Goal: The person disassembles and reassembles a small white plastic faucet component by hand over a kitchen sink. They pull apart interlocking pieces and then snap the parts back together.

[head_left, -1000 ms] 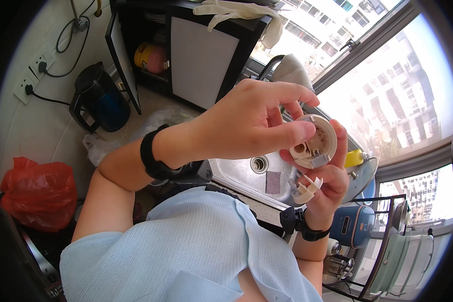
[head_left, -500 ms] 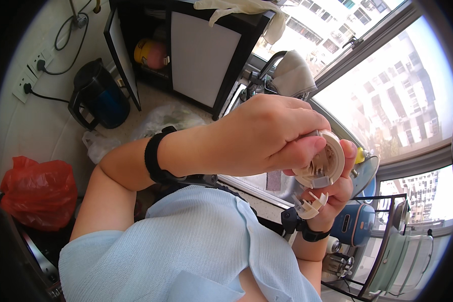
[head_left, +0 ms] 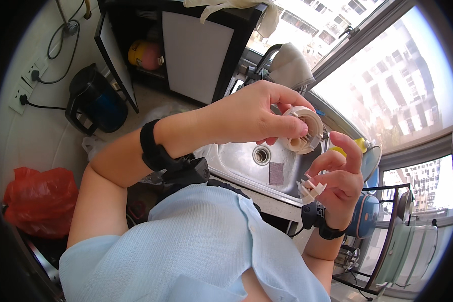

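A round cream plastic part [head_left: 314, 121], hollow like a cap with ribs inside, is pinched by my left hand [head_left: 269, 113] above the sink's right side. Its thumb presses into the open face, and the other fingers are partly hidden behind. To the right and nearer me, my right hand [head_left: 341, 181] is turned up with its thumb and forefinger apart from the round part. A smaller white plastic piece with prongs [head_left: 312, 191] is caught against that palm by the lower fingers. How firmly it is gripped is hard to see.
Below my hands lies a steel sink [head_left: 236, 158] with a drain and a brownish patch [head_left: 276, 173]. A dark kettle [head_left: 95, 98] and a red plastic bag [head_left: 40, 201] are at left. Behind is an open cabinet [head_left: 196, 55]; a blue appliance [head_left: 365, 216] and rack stand right.
My hands have come apart. The right hand has let go of the round part and moved slightly right with the small piece; the left hand keeps the round part, slightly up and left.
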Tool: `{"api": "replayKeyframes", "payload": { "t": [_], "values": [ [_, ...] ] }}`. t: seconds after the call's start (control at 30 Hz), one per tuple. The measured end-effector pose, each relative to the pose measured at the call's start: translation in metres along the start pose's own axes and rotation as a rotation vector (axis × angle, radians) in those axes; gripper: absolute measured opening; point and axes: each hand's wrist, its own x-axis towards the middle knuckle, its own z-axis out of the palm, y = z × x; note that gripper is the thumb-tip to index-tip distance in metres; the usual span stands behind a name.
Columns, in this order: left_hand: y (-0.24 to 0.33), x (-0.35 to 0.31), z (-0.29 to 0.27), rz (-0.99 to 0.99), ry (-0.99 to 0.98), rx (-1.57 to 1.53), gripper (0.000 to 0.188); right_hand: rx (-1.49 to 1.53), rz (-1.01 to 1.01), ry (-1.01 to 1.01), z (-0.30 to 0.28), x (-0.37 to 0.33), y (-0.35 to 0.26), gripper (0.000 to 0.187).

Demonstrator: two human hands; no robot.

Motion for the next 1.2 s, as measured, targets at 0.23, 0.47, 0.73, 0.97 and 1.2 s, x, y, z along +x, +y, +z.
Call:
{"api": "replayKeyframes", "payload": {
  "t": [0.23,0.47,0.73,0.97,1.2],
  "values": [
    [0.000,-0.002,0.004,-0.103,-0.119,-0.076,0.037,-0.102,0.023,-0.179,-0.002,0.011,-0.011,0.012],
    [-0.027,0.001,0.008,-0.225,-0.112,-0.205,0.038,0.264,0.203,0.117,0.005,-0.004,0.015,0.012],
    [-0.070,0.006,0.019,-0.368,0.033,-0.353,0.032,0.673,0.575,0.268,0.014,-0.014,0.045,0.011],
    [-0.080,0.028,0.050,-0.298,0.036,-0.110,0.037,0.252,0.586,0.264,0.001,-0.023,0.068,0.007],
    [-0.108,0.057,0.067,-0.174,0.169,-0.031,0.041,0.472,0.693,0.181,-0.029,-0.033,0.089,0.011]
  ]
}}
